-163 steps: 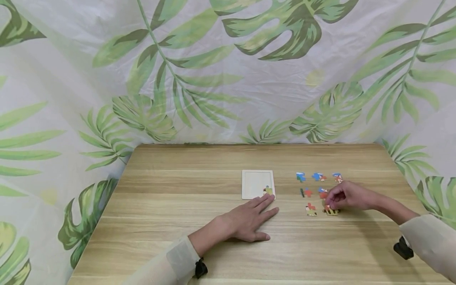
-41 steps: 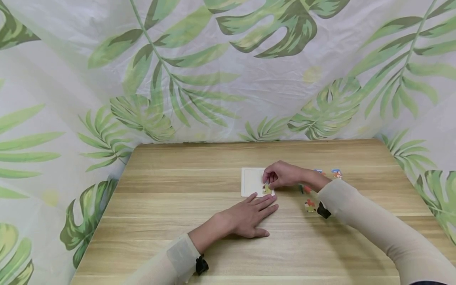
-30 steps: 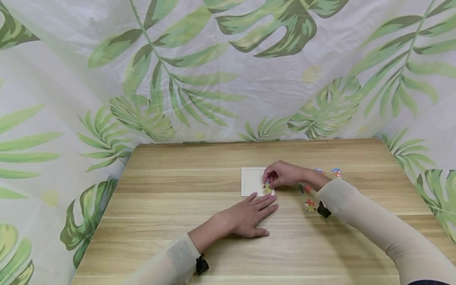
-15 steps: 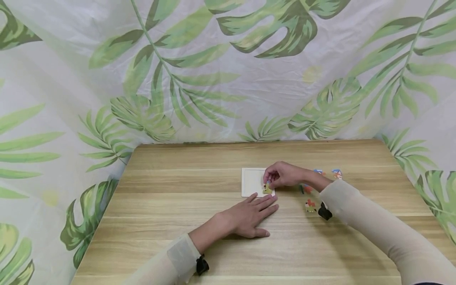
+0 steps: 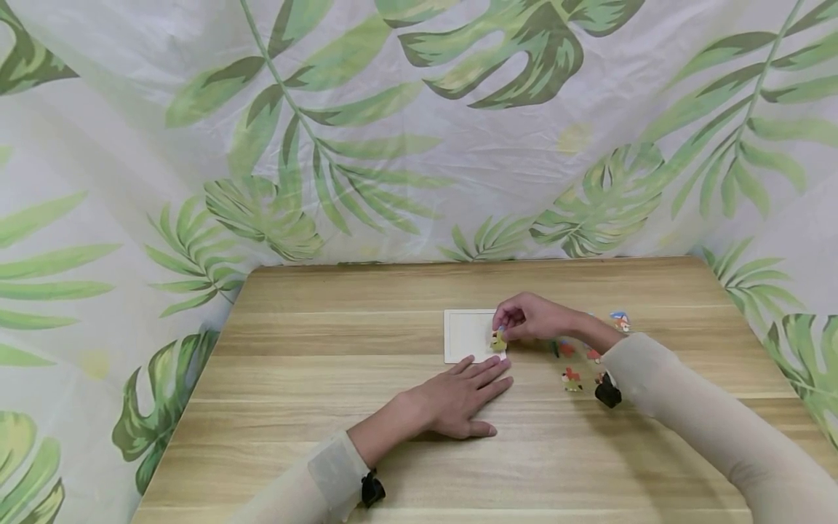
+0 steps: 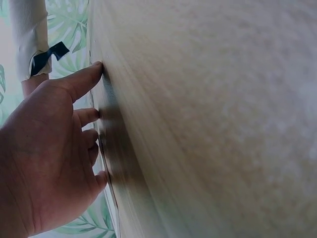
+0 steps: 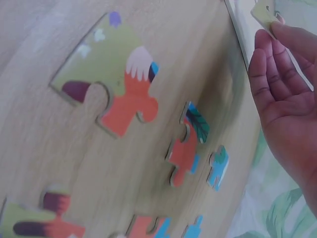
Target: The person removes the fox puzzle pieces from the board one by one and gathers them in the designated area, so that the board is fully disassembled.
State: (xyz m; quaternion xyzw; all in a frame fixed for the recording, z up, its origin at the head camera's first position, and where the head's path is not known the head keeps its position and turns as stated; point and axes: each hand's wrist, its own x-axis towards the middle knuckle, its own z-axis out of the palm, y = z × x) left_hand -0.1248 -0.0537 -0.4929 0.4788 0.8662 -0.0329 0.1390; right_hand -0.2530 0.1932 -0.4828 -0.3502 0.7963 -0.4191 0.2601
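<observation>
My right hand point(image 5: 533, 318) pinches a yellow-green puzzle piece point(image 5: 500, 340) between thumb and fingers, over the right side of a white puzzle tray point(image 5: 466, 336). In the right wrist view, the puzzle piece point(image 7: 264, 16) is tilted at the fingertips, with the tray point(image 7: 241, 30) close behind. My left hand point(image 5: 455, 402) lies with spread fingers, its fingertips at the tray's near edge. The left wrist view shows that hand point(image 6: 49, 144) from the side, with its thumb and fingers against the tabletop.
Several loose puzzle pieces lie right of the tray, among them an orange-and-green piece point(image 5: 571, 379) and a blue-and-orange piece point(image 5: 620, 321). My right forearm partly covers others. The wooden table point(image 5: 340, 313) ends at a leaf-print cloth point(image 5: 393, 145).
Earlier the right hand was at the loose pieces, then at the tray's lower right corner. Now the pinched puzzle piece has shifted up and right from that corner. The left hand stays put.
</observation>
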